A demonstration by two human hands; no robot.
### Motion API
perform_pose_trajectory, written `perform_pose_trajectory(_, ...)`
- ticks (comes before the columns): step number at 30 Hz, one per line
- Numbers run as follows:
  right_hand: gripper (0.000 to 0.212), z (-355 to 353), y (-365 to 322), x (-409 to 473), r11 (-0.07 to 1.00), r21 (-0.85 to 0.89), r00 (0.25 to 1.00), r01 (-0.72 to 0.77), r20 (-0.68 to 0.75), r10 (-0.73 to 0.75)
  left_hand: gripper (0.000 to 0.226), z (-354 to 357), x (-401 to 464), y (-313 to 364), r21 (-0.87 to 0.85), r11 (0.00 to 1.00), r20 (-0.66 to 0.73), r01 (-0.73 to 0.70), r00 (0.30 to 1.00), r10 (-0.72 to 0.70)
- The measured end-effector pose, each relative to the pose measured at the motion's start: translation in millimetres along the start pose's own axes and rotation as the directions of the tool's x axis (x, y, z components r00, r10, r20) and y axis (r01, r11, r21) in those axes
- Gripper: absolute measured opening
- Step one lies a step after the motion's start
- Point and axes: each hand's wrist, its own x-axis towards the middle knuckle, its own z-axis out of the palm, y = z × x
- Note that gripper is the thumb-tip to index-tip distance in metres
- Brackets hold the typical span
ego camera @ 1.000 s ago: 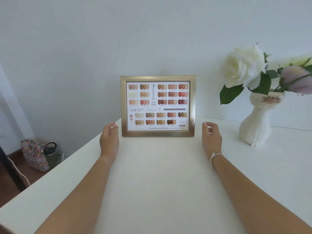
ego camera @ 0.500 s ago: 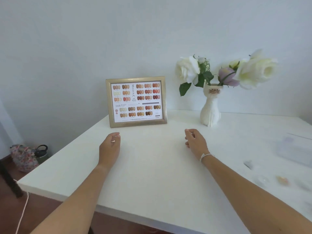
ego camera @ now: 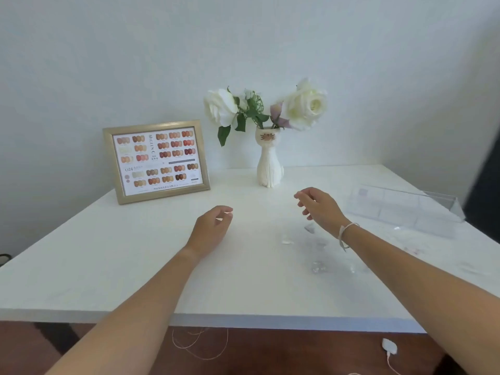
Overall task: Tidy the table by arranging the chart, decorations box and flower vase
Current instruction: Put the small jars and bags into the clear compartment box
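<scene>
Both bare forearms reach forward, the left hand (ego camera: 212,228) loosely curled, the right hand (ego camera: 319,205) slightly ahead, fingers relaxed and parted, neither holding anything.

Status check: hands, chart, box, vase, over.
Left hand and right hand open, empty. Gold-framed nail colour chart upright beside white cat-shaped flower vase. Clear plastic decorations box untouched, small clear pieces scattered.

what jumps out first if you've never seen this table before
The gold-framed nail colour chart stands upright at the table's back left by the wall, and just to its right a white cat-shaped vase holds big white roses. In front, the left hand and right hand hover empty over the white table, with a clear decorations box on the right.
</scene>
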Motion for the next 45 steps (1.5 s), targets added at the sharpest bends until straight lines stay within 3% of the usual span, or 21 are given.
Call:
perform_pose_trajectory(9,0.008,-56,26,-9,0.958,-0.278,0.995,0.063,0.088,-0.04,0.01,75,1,41,0.137,0.974,0.363,-0.18,0.924,0.12)
perform_pose_trajectory(14,0.023,-58,34,-5,0.854,-0.512,0.977,0.096,0.213,0.018,0.024,85,6,49,0.261,0.939,0.479,-0.224,0.875,0.076)
perform_pose_trajectory(21,0.048,-54,30,1,0.719,-0.693,0.95,0.059,0.259,0.172,0.03,93,10,57,0.379,0.872,0.549,-0.309,0.834,0.057)
perform_pose_trajectory(26,0.047,-49,29,4,0.719,-0.695,0.938,0.017,0.26,0.228,0.028,93,14,58,0.373,0.88,0.552,-0.293,0.833,0.044)
perform_pose_trajectory(31,0.04,-48,29,10,0.744,-0.668,0.929,0.012,0.283,0.239,0.022,90,18,56,0.263,0.949,0.537,-0.171,0.844,0.004)
perform_pose_trajectory(39,0.035,-49,31,17,0.808,-0.59,0.911,-0.003,0.331,0.245,0.011,87,27,57,0.146,0.983,0.509,-0.113,0.86,0.023)
perform_pose_trajectory(45,0.015,-59,26,22,0.862,-0.507,0.906,-0.001,0.364,0.215,0.012,84,39,65,0.091,0.994,0.457,-0.062,0.889,0.013)
